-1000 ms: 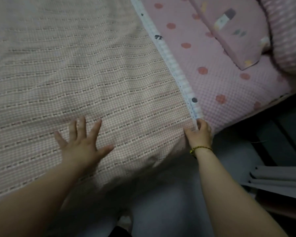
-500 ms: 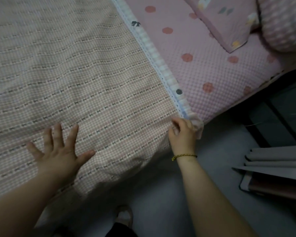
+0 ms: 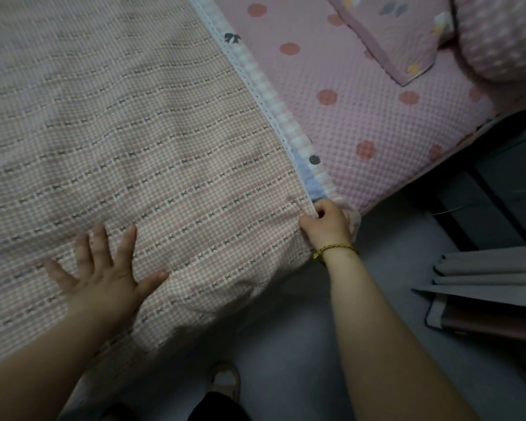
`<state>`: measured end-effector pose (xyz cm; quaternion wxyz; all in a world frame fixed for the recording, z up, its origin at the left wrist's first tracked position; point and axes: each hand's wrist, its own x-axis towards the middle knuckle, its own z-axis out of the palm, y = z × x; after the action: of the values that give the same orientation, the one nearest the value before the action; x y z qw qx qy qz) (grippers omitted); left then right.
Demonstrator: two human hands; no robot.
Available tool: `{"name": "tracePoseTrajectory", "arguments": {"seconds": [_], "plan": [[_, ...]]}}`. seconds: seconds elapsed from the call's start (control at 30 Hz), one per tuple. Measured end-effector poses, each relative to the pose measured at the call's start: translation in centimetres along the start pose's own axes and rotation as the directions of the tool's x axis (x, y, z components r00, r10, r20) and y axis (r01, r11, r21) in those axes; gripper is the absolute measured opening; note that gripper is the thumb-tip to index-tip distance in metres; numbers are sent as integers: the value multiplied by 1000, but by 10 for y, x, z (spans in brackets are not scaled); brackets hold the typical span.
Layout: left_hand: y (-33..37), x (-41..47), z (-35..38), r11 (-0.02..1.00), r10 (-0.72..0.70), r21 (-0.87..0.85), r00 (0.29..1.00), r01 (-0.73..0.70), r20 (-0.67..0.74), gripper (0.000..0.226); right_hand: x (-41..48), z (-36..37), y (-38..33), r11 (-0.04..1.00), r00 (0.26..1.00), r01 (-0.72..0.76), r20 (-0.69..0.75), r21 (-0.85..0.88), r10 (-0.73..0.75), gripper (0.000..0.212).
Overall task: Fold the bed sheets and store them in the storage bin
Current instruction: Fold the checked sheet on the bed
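Bed (image 3: 486, 124): checked sheet (image 3: 134, 147), dotted pink cover (image 3: 362, 117), perhaps a pillow (image 3: 498, 41).

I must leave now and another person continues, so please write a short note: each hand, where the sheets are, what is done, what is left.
Left hand: open, flat on the checked sheet.
Right hand: pinches that sheet's near corner.
The sheet lies spread out, the pink dotted cover showing beside it.
Done: no finished fold visible.
Left: fold it and store it; I see no storage bin here.

Sheet (image 3: 134, 132) on bed, pillow (image 3: 504, 34) far right
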<state>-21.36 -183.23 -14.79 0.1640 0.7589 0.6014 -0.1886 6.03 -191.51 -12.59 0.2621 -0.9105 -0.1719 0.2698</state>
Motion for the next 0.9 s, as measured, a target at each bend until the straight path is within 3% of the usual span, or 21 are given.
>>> {"name": "tracePoseTrajectory", "arguments": {"seconds": [0.1, 0.2, 0.3, 0.37, 0.43, 0.53, 0.6, 0.63, 0.7, 0.73, 0.77, 0.83, 0.9], "plan": [[-1, -1, -2, 1000, 2, -3, 1000, -2, -7, 95, -30, 13, -5, 966, 951, 240, -176, -96, -254, 34], [-1, -1, -2, 1000, 5, 30, 1000, -6, 12, 91, -57, 33, 5, 868, 827, 453, -268, -204, -495, 12], [0, -1, -3, 999, 12, 40, 999, -13, 39, 89, -68, 42, 18, 895, 922, 371, -14, -247, -386, 8], [-2, -1, -2, 999, 25, 23, 999, -25, 23, 89, -69, 44, 24, 899, 948, 307, 11, -313, -319, 15], [-3, -3, -2, 1000, 27, 14, 999, -27, 20, 88, -72, 42, 25, 868, 917, 344, -69, -358, -392, 14], [-4, -5, -5, 999, 41, -12, 999, -41, 12, 89, -80, 42, 30, 782, 792, 452, -210, -430, -573, 23], [-5, -8, -6, 999, 48, -25, 999, -48, 5, 88, -91, 43, 33, 739, 727, 537, -222, -407, -650, 24], [-5, -11, -8, 998, 47, -35, 999, -47, -10, 88, -98, 45, 33, 728, 711, 564, -219, -390, -668, 23], [-5, -16, -11, 992, 88, -84, 992, -96, -92, 79, -107, 52, 28, 756, 759, 562, -156, -334, -633, 22], [-4, -19, -11, 974, 183, -93, 961, -205, -206, 71, -111, 56, 26, 772, 783, 559, -115, -303, -612, 21], [-1, -18, -9, 931, 324, -52, 882, -362, -343, 65, -115, 60, 23, 780, 798, 570, -53, -258, -600, 18], [15, -14, -12, 746, 631, 171, 601, -643, -491, 55, -124, 63, 21, 800, 821, 565, 42, -201, -570, 9], [41, -7, -21, 519, 843, 412, 366, -749, -395, 51, -129, 60, 19, 834, 853, 521, 103, -183, -511, 14]]}}
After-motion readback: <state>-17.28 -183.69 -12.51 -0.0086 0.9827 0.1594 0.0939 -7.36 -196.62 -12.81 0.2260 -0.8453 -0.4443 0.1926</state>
